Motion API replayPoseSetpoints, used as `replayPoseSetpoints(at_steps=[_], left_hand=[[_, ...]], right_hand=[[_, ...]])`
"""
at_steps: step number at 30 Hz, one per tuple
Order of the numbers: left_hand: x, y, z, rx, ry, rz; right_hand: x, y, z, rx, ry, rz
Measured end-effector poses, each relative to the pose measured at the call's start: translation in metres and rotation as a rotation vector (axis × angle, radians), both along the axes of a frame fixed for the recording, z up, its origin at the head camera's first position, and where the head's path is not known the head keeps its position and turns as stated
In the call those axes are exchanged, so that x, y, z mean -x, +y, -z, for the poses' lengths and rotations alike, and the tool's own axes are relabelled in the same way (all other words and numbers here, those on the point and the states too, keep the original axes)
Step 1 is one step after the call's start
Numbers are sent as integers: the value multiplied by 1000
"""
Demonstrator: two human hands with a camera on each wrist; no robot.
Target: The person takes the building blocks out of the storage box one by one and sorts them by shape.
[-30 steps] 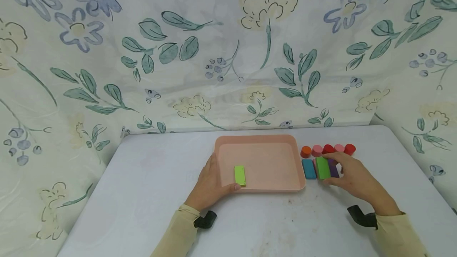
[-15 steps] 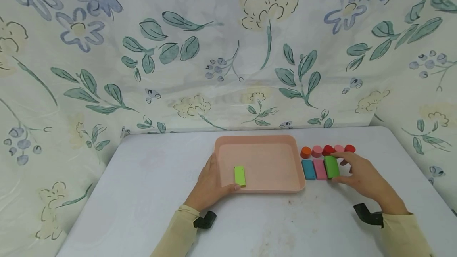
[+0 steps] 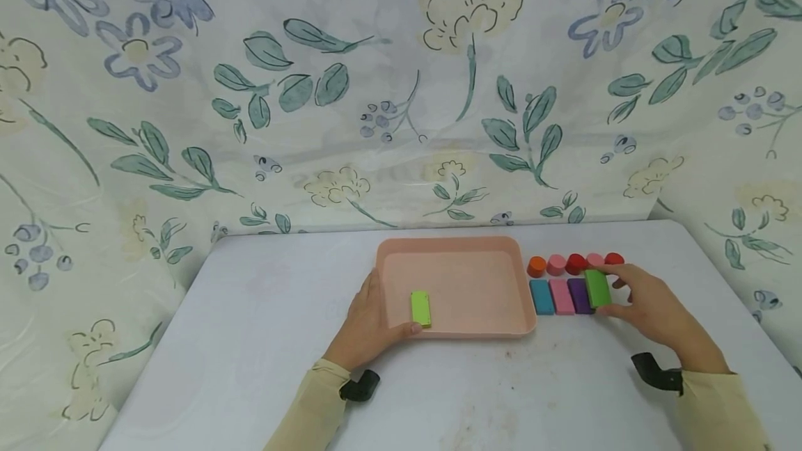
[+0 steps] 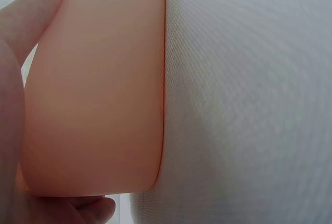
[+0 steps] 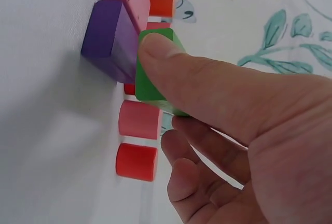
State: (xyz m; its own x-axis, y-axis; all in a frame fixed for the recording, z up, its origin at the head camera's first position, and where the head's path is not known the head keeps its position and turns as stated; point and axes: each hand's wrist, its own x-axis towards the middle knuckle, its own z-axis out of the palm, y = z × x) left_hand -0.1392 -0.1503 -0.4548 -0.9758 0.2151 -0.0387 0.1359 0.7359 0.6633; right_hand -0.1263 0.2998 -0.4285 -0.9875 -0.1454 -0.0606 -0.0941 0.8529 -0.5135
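Observation:
In the head view my left hand (image 3: 370, 315) holds the near left corner of a shallow peach tray (image 3: 460, 334). Its fingers lie along the left side and the thumb along the front rim; the left wrist view shows the tray's outer wall (image 4: 98, 89) close up. A lime-green block (image 3: 421, 309) lies inside, near the thumb. My right hand (image 3: 654, 308) pinches a green rectangular block (image 3: 598, 289) between thumb and fingers. In the right wrist view this green block (image 5: 148, 81) is raised off the table, beside the purple block (image 5: 109, 40).
Right of the tray, a blue block (image 3: 541, 297), a pink block (image 3: 562, 297) and the purple block (image 3: 580, 296) stand in a row. Behind them runs a line of several orange, pink and red cylinders (image 3: 576, 264). A floral cloth (image 3: 401, 89) hangs behind the white table (image 3: 282, 284).
My right hand has moved to the right with the green block, from over the pink block past the purple one. The pink and purple blocks are uncovered. My left hand has not moved.

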Motion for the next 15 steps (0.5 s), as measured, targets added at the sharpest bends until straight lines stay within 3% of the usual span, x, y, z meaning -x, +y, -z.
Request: replayPoseSetpoints(at_steps=[15], left_hand=[[0, 1, 1, -15, 5, 2]], right_hand=[[1, 8, 7, -16, -16, 10]])
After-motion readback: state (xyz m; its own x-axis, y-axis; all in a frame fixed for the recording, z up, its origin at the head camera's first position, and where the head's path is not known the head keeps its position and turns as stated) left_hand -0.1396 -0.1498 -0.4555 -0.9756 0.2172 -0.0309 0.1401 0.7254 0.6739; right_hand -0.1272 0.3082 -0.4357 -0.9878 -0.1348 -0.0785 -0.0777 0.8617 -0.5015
